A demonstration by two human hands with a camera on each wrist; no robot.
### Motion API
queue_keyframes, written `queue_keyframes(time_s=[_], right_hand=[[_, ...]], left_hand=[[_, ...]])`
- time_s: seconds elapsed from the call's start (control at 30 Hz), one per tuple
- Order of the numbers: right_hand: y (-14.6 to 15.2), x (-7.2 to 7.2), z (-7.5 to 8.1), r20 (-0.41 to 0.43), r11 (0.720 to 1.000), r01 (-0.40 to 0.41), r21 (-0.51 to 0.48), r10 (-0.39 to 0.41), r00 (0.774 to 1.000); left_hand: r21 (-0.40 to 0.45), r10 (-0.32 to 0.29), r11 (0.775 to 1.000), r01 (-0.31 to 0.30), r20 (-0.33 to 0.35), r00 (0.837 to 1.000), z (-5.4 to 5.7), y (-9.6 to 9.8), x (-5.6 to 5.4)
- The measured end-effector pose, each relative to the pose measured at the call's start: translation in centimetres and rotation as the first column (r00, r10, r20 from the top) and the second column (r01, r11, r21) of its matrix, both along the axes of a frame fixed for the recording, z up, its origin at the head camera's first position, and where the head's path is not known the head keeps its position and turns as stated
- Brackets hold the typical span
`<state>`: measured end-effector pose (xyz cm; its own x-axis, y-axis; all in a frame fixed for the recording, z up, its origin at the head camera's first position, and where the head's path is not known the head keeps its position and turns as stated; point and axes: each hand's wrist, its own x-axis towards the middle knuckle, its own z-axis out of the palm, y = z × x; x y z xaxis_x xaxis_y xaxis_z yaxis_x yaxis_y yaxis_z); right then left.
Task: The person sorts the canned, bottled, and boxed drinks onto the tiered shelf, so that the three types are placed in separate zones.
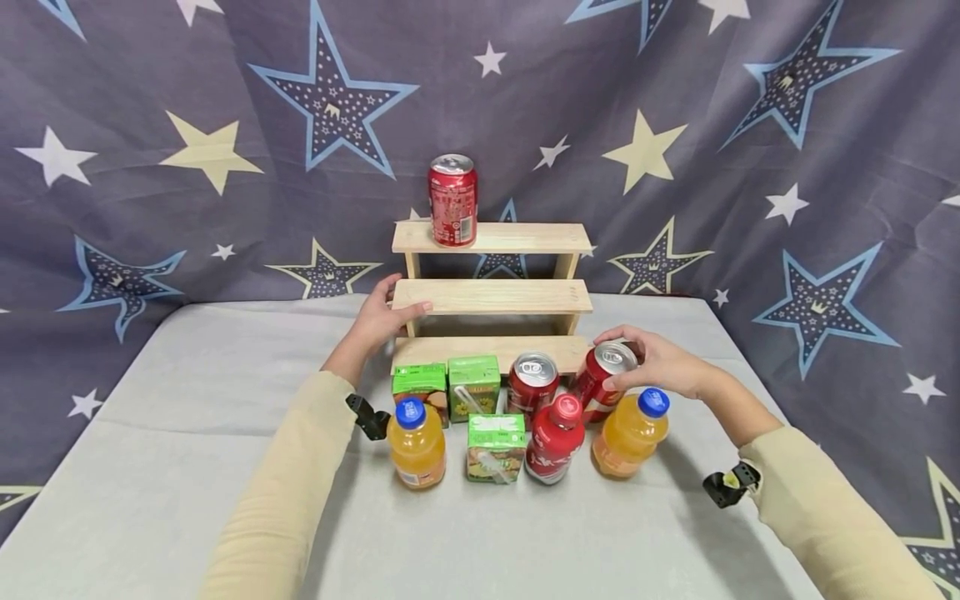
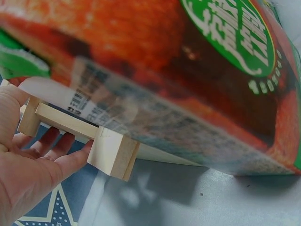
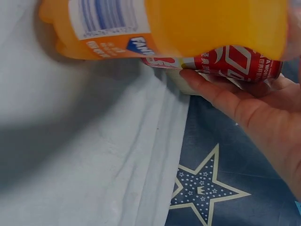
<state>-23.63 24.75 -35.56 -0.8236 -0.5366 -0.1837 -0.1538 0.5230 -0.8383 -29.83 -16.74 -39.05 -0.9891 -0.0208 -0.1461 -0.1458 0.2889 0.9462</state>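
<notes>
Right hand [image 1: 658, 362] has its thumb and fingertips bent round a shiny red metal can [image 1: 597, 385], which leans slightly by the right end of the bottom step; whether its base touches the cloth is hidden. The left hand [image 1: 378, 323] grips the left end of the wooden shelf [image 1: 491, 295] at its middle board, thumb at the front edge. Nearest on the pale, faintly creased cloth [image 1: 555, 546] stand two rounded plastic orange bottles [image 1: 417, 450] with blue caps, a boxy front carton [image 1: 493, 457] with a straw, and a glossy red bottle [image 1: 553, 446]. Behind, two green-topped cartons [image 1: 474, 383] and a cylindrical second can [image 1: 529, 393] stand before the lowest board. The three-tiered shelf, pale and finely grained, bears an upright top can [image 1: 453, 204]. Star-printed fabric [image 1: 480, 108] hangs beyond in soft folds.
</notes>
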Motion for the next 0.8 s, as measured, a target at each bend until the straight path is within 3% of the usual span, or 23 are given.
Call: queue_keyframes(time_s=[0.33, 0.47, 0.8], right_hand=[[0.1, 0.6, 2.6, 0.009, 0.994, 0.058, -0.097, -0.057, 0.998], [0.1, 0.8, 3.6, -0.03, 0.99, 0.068, -0.125, -0.072, 0.997], [-0.2, 0.9, 6.3, -0.157, 0.984, 0.177, -0.003, -0.175, 0.972]], left_hand=[[0.002, -0.005, 1.0, 0.005, 0.001, 1.0, 0.2, 0.0, 0.1], [0.006, -0.001, 1.0, 0.001, -0.001, 1.0, 0.2, 0.1, 0.0], [0.003, -0.008, 1.0, 0.008, 0.003, 1.0, 0.2, 0.1, 0.2]])
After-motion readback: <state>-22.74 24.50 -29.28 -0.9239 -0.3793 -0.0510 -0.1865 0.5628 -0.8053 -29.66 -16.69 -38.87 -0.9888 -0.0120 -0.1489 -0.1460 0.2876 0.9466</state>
